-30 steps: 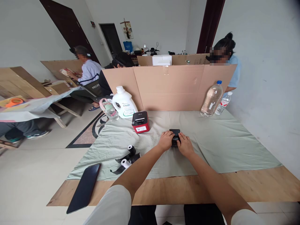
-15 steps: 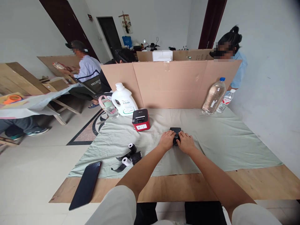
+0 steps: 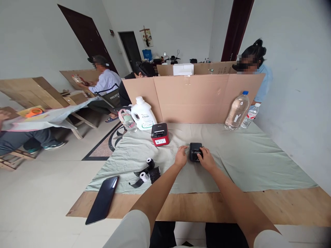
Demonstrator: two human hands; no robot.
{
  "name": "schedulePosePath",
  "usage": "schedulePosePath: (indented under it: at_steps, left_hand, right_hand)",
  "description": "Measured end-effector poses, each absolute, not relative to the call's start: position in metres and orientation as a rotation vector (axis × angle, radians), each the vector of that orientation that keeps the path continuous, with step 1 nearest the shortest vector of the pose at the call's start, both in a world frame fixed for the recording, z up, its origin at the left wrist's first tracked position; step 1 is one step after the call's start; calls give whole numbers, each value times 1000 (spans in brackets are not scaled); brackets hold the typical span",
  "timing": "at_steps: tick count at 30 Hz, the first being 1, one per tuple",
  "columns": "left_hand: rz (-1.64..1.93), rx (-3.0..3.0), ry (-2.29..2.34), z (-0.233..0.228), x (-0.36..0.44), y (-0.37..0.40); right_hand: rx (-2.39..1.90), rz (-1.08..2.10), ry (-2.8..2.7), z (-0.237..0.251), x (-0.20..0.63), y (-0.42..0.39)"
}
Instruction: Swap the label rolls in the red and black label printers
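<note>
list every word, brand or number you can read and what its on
"PROJEE": chair back, last letters unclear.
White jug: label too small to read.
Pink-handled cup: lettering too blurred.
Red-sided device: sticker too small.
Small bottle: label too blurred.
Rear cardboard: print too blurred.
Small black device: nothing readable.

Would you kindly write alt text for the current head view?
A person's right hand touches a small black device on a cloth-covered table; the left hand is just beside it, apart. On the left are a red-and-black machine, a white jug and small rolls; two clear bottles stand back right by a cardboard panel.
</note>
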State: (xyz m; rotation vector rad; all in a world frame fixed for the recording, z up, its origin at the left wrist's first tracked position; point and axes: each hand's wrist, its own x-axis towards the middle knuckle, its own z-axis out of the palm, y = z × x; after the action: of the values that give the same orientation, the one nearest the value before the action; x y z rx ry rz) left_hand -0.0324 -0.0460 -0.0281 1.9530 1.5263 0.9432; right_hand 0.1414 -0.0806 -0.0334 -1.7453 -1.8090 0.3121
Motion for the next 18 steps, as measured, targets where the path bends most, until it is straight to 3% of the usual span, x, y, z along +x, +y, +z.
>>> schedulePosePath:
  at_steps: [8, 18]
  left_hand:
    - [815, 2068, 1543, -39, -29, -49]
    - [844, 1675, 1346, -42, -17, -41]
  right_hand:
    - [-1714, 552, -1553, -44, 146, -72]
    - [-1754, 703, -1389, -50, 150, -61]
